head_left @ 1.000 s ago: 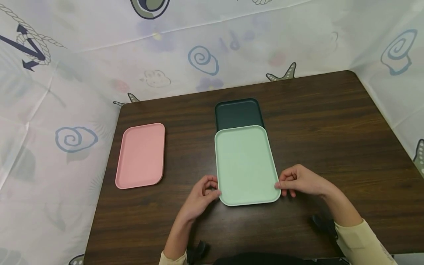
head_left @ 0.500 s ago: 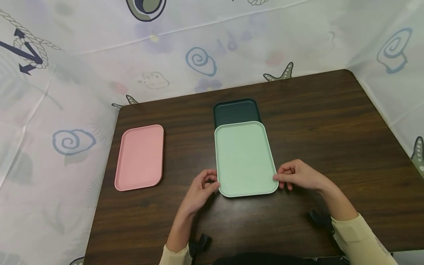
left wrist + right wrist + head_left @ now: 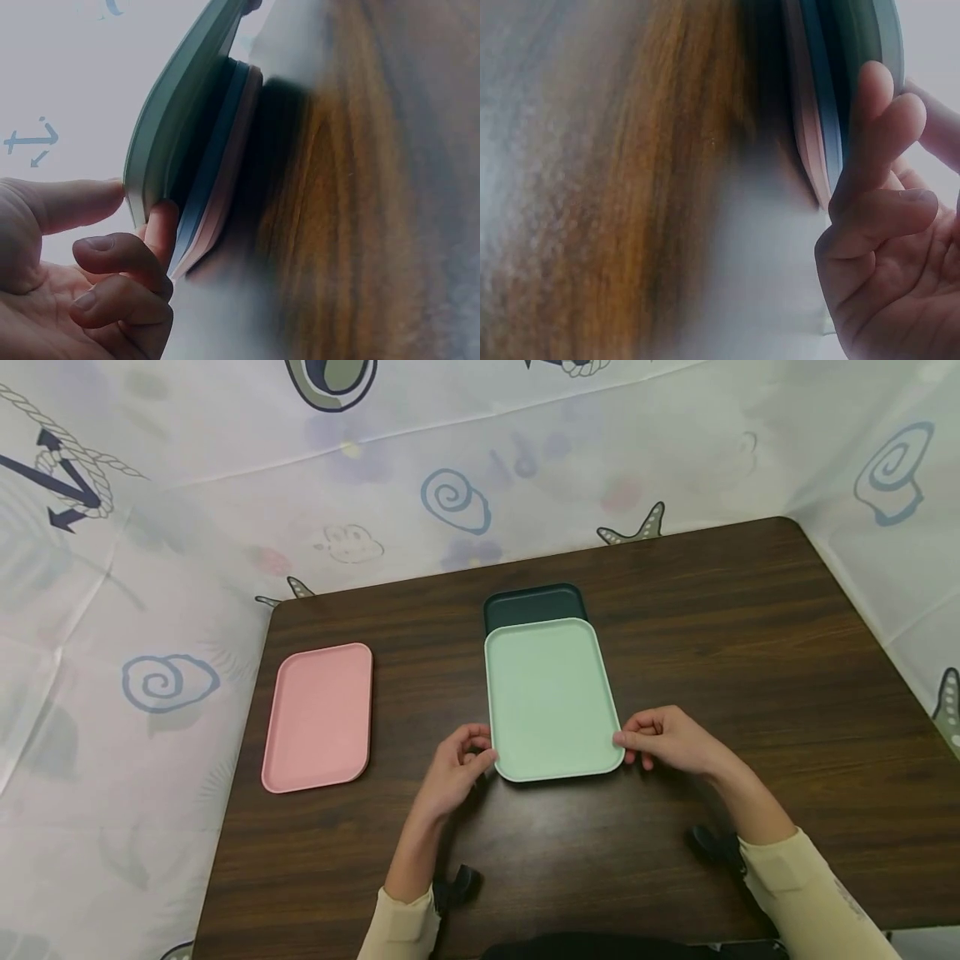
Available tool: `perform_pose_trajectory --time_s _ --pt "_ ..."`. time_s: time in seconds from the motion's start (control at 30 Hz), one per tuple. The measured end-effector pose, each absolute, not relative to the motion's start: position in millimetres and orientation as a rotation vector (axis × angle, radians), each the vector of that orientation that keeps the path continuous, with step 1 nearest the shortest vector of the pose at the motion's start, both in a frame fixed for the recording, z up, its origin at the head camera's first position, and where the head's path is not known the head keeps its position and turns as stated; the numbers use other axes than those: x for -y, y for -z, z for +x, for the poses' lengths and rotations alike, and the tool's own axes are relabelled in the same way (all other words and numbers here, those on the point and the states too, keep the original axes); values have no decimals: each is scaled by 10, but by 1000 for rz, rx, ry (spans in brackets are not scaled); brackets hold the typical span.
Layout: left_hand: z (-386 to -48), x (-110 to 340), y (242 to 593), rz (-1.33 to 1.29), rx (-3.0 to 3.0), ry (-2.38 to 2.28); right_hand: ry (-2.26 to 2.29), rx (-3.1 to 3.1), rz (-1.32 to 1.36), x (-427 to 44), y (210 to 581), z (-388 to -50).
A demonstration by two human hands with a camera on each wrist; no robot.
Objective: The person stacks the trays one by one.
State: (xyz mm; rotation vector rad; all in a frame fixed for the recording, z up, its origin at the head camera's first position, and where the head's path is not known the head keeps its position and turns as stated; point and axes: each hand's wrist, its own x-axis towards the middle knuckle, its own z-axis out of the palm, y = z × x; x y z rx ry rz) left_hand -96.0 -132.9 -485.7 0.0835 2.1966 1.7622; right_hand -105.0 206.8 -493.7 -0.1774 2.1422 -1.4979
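Note:
A light green rectangular tray [image 3: 553, 702] is held level by both hands at its near corners. My left hand [image 3: 453, 772] pinches the left edge, thumb on top and a finger below. On the right edge, my right hand [image 3: 671, 739] pinches in the same way. Beneath and beyond it a dark green tray [image 3: 534, 606] shows only its far end in the head view. The left wrist view shows a gap between the light green tray and the dark one. A pink tray's edge [image 3: 250, 97] lies directly under the dark tray.
Apart to the left, another pink tray [image 3: 318, 718] lies flat on the dark wooden table [image 3: 750, 693]. A patterned white cloth [image 3: 375, 452] hangs along the back and sides. A black strap piece [image 3: 459, 887] sits at the left wrist.
Both hands have carried the light green tray away from me, so it covers more of the dark tray. The pink tray on the left stays in place.

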Motion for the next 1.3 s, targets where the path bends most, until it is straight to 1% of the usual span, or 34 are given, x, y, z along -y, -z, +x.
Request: perform_pose_trajectory --time_s 0.17,0.33,0.43,0.63,0.73,1.0,1.3 --pt "-1007 1294 4651 110 -2210 -1750 1540 -2169 -140 -2044 4956 -1094" --pt "-1058 1278 4623 97 -2227 -1753 1597 -2190 -111 -2022 4969 -1132" --pt "-1112 1282 4682 86 -2228 -1756 1621 -2215 -83 -2005 4977 -1156" --pt "-1260 1313 4950 76 -2256 -1782 1623 -2279 -41 -1975 4995 -1211" --pt "-1300 1307 4994 74 -2287 -1796 1635 -2306 -34 -1961 4999 -1239" --pt "-1361 1271 4972 79 -2382 -1745 1661 -2382 -57 -1932 5003 -1286" --pt "-1430 1241 4934 78 -2493 -1678 1701 -2433 -7 -1885 5038 -1359"
